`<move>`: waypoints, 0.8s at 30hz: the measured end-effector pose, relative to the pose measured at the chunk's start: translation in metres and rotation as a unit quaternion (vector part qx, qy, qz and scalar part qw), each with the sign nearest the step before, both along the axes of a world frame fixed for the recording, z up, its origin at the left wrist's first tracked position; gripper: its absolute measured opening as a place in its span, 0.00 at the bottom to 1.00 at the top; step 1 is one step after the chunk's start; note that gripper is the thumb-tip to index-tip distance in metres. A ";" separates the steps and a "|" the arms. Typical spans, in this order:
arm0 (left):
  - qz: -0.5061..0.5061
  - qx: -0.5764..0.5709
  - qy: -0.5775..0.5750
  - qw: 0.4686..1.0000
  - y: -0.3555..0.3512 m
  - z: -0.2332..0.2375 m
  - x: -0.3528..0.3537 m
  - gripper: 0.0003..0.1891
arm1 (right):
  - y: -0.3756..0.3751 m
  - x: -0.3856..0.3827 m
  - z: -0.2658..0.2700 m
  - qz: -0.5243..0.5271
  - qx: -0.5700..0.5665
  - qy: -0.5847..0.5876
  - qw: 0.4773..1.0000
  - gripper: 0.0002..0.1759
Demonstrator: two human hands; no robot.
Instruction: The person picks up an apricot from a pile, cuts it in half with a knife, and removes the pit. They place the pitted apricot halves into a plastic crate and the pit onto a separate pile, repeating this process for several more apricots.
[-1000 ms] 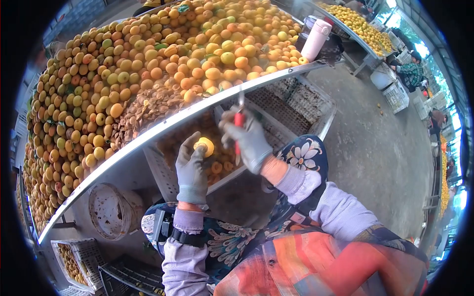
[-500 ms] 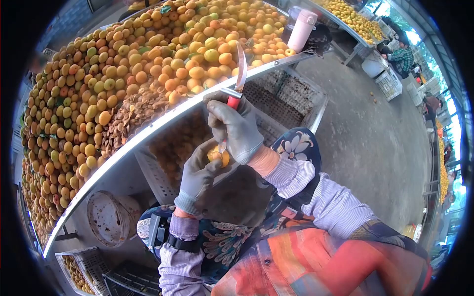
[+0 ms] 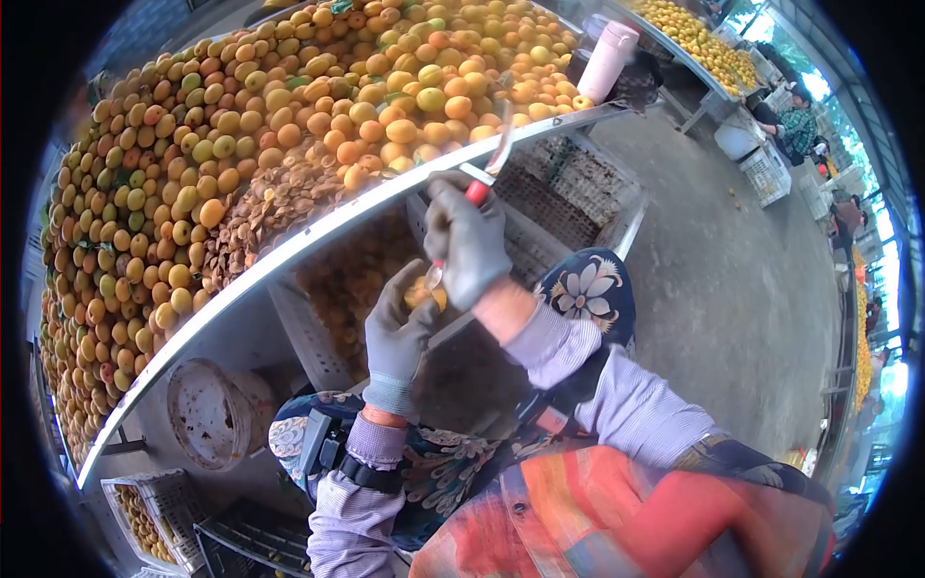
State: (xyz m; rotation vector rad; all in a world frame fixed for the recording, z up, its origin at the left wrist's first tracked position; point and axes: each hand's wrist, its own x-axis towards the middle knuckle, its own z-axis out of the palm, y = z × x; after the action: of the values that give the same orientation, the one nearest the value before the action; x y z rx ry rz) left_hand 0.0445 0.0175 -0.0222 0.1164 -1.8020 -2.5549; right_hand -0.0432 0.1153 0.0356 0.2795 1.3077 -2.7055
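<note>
My left hand (image 3: 393, 332), in a grey glove, pinches a cut apricot (image 3: 420, 293) between thumb and fingers. My right hand (image 3: 466, 241), gloved the same way, is wrapped around the red handle of a curved knife (image 3: 477, 193). Its blade points up and away from me, blurred by motion. A small metal tip at the handle's lower end meets the apricot. Both hands are over a crate of apricot pieces (image 3: 361, 260), below the rim of a table (image 3: 318, 223) heaped with whole apricots (image 3: 231, 144).
Brown pits (image 3: 265, 207) are piled near the table rim. A pink bottle (image 3: 609, 61) stands at the far corner. Beneath are a white crate (image 3: 626, 207), a stained bucket (image 3: 204, 414) and a crate of pits (image 3: 145, 520). People work along the right side.
My right hand has shifted slightly, and the knife's blade now leans further right. The apricot stays in my left hand. The whole view has shifted a little.
</note>
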 end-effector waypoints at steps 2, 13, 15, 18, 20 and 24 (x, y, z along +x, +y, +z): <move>-0.003 0.034 -0.023 0.999 0.003 0.015 0.001 0.23 | 0.005 -0.001 -0.003 -0.006 -0.024 0.008 1.000 0.04; -0.017 -0.084 0.033 0.996 0.003 0.012 0.000 0.25 | 0.013 -0.004 -0.001 -0.018 -0.060 -0.050 0.997 0.07; -0.009 -0.068 0.073 0.995 0.005 0.000 -0.001 0.26 | 0.010 0.011 0.016 0.044 0.065 0.017 0.997 0.04; -0.002 -0.003 -0.019 1.000 0.000 -0.021 -0.005 0.27 | -0.009 0.020 -0.017 0.003 0.154 0.219 0.963 0.10; 0.010 -0.013 0.009 1.000 0.002 0.001 -0.001 0.25 | -0.001 0.007 0.011 0.032 -0.002 0.002 0.999 0.05; 0.001 -0.070 0.041 0.997 0.006 0.004 -0.003 0.25 | 0.008 -0.013 -0.011 0.006 -0.088 -0.107 0.990 0.02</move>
State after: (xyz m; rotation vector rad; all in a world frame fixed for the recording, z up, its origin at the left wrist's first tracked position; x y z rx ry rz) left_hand 0.0418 0.0236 -0.0182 0.0120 -1.9397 -2.3846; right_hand -0.0558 0.1236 0.0248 0.5231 1.0027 -2.6707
